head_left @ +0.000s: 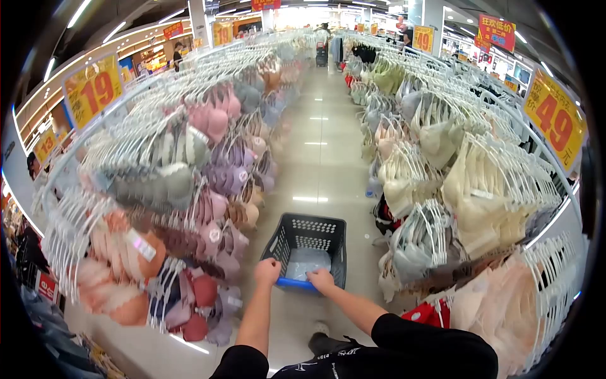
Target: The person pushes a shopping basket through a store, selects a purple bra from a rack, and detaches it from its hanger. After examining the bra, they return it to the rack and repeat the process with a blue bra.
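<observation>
A dark grey perforated shopping basket [314, 222] is in front of me in the aisle, with a blue handle [295, 283] along its near side. My left hand [268, 271] is closed at the left end of that handle. Toward its right end, my right hand [321, 280] is closed on the handle too. On the basket's bottom lies something pale and clear, like a plastic-wrapped packet [308, 260]; its kind cannot be made out.
Racks of bras on white hangers [218, 120] line the left side, and more bras [486, 177] hang on the right. Between them runs a shiny tiled floor [319, 139]. Yellow price signs [555, 120] stand above the racks. Far down the aisle is a person [323, 30] beside a dark cart-like object [322, 54].
</observation>
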Motion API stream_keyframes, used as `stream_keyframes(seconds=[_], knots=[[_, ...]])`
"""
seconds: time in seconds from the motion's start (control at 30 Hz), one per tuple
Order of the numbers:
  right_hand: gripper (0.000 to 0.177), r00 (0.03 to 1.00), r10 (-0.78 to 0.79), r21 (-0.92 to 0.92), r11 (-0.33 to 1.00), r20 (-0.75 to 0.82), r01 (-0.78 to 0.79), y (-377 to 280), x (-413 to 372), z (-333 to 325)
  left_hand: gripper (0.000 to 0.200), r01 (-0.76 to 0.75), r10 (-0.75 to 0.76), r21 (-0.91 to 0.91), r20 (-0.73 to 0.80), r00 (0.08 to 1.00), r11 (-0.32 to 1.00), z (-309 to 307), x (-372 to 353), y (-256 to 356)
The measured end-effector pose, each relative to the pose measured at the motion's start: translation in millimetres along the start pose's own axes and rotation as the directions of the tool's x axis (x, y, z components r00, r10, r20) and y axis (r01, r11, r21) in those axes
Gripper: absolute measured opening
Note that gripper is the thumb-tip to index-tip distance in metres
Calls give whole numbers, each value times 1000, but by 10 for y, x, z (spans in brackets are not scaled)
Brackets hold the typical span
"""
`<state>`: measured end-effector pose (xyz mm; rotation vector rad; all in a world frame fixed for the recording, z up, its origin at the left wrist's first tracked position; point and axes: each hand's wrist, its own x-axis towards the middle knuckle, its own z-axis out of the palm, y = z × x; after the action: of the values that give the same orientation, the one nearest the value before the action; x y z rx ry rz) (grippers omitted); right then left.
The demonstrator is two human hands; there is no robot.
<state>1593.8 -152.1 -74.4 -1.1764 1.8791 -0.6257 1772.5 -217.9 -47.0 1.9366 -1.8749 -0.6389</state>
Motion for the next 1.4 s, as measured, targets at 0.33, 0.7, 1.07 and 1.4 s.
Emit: stream_keyframes(seconds=[0.33,0.7,1.07,1.4], knots=[[30,990,80,253,966,-114,-49,100,1535,-394,24,-41,39,-69,-36,999,997,354,1184,509],[32,991,15,268,963,-130,20,-151,2503,-910,25,-56,54,-54,-26,998,997,576,2103,980],[20,891,71,309,948,-448,80,-443,3308,-1369,31,-184,205,-217,80,976,959,952,3166,1267],[46,886,-441,-562,701,143,440,294,2499,-1928,23,-207,161,-461,-136,977,863,1406,3558,178]])
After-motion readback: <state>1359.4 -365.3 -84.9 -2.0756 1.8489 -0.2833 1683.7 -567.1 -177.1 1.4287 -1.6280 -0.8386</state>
